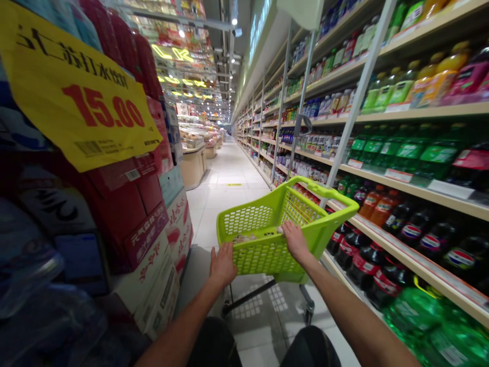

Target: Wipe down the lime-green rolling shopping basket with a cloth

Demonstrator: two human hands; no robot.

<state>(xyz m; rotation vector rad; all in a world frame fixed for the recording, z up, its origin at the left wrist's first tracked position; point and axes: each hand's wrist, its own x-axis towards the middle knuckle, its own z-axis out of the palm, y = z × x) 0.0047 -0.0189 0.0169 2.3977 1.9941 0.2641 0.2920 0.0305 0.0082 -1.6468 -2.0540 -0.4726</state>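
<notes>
Both hands grip the cart rim
Left hand [223,262] and right hand [296,240] close over the near rim of the cart [248,219], spread apart, likely to steer it; it stands in the aisle between shelves [401,176] and boxes [145,234].

Bare arms, dark trousers [214,344]
Behind the fingers of left hand [222,265] and right hand [296,243], both forearms [344,300] are bare; trousers cover 2 knees.

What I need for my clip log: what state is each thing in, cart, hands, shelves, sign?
Green basket cart: upright on its wheels, little inside.
Left hand: flat against the cart's near wall.
Right hand: fingers curled over the cart's rim.
Shelves: stocked with bottles.
Yellow price sign: hung over stacked boxes.
</notes>
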